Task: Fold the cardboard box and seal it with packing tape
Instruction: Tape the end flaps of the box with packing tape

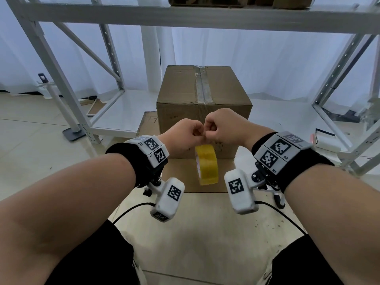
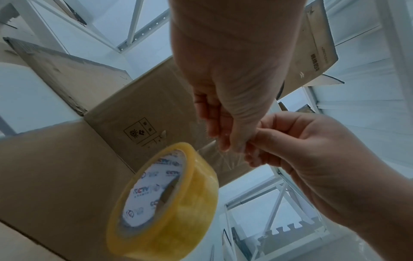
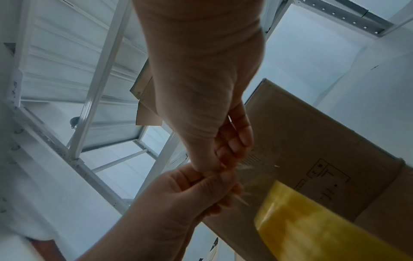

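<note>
Between our two wrists, just in front of a closed cardboard box [image 1: 203,103], our left hand [image 1: 185,131] and right hand [image 1: 223,125] meet with fingers curled. Each grip pinches the clear loose end of tape [image 2: 212,150] between thumb and fingertips. A yellow tape roll [image 1: 206,164] hangs just below the hands from that strip. The box stands on a flat sheet of cardboard [image 1: 205,182] on the floor, its top seam already taped. White metal shelving [image 1: 185,17] frames the box.
</note>
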